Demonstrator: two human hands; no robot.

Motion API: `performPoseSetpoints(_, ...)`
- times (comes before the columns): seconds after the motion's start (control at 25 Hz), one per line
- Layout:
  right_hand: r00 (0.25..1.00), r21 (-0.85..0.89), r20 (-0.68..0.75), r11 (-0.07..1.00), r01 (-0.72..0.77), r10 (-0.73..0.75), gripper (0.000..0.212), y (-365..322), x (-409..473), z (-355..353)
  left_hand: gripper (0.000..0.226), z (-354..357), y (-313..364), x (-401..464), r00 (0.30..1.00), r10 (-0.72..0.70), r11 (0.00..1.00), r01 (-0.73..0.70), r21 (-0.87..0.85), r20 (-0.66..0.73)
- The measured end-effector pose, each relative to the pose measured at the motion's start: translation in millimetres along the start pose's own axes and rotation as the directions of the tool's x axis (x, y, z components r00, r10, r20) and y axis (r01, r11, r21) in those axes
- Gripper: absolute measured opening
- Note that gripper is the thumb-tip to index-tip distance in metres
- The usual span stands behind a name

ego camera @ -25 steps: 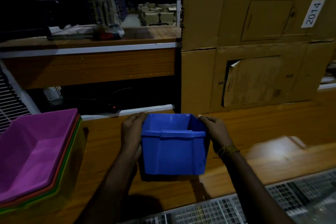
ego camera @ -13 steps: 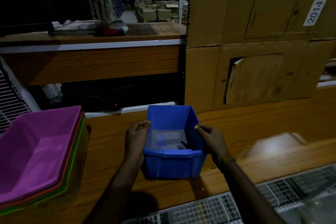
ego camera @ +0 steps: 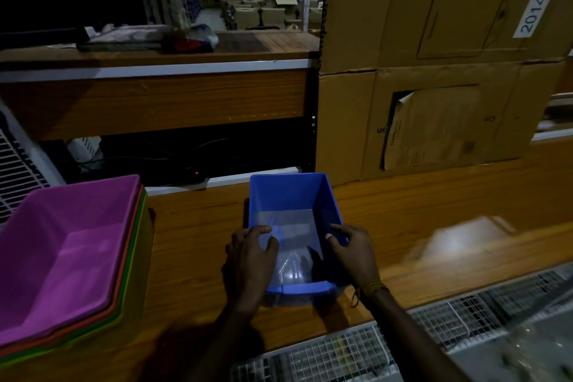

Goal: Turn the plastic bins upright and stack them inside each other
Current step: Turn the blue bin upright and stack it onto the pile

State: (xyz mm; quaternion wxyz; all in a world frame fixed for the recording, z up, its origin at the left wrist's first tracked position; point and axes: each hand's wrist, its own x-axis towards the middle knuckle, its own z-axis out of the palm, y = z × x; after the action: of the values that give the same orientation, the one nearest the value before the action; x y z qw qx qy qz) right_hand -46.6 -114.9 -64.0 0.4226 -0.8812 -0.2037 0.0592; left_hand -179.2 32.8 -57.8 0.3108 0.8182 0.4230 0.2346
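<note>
The small blue rectangular plastic bin (ego camera: 293, 220) stands upright, mouth up, on the wooden surface (ego camera: 198, 245), so the turning step looks done for this one. The left hand (ego camera: 252, 253) grips its left rim with fingers curled over the edge; the right hand (ego camera: 352, 250) grips the right rim likewise. Well to the left sits a nested stack of larger bins, a magenta plastic one (ego camera: 65, 248) on top. The next move probably calls for carrying the blue bin left and lowering it squarely inside.

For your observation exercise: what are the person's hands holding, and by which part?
Both hands hold the blue bin: left hand on its left rim, right hand on its right rim.
</note>
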Motion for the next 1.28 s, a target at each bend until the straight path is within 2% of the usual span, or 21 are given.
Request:
performPoseSetpoints(0.12, 1.000, -0.066, -0.007, 0.998, -0.006, 0.005, 0.039, -1, 1, -1, 0.024, 2, 3, -4, 1.000, 0.015, 1.000, -0.015, 0.024, 0.007)
performPoseSetpoints(0.48, 0.997, -0.104, 0.081, 0.994, 0.021, -0.013, 0.044, 8, 12, -16, 0.026, 9, 19, -6, 0.996, -0.092, 0.994, 0.092, -0.061, -0.006)
performPoseSetpoints(0.84, 0.986, -0.017, 0.164, 0.999, 0.030, -0.027, 0.044, 27, 20, -34, 0.025, 24, 29, -18, 0.978, -0.199, 0.979, 0.194, -0.068, -0.070)
performPoseSetpoints(1.28, 0.977, 0.082, 0.158, 0.988, 0.131, -0.142, 0.039, 8, 14, -17, 0.017, 12, 30, -21, 0.939, -0.295, 0.954, 0.277, -0.117, -0.179)
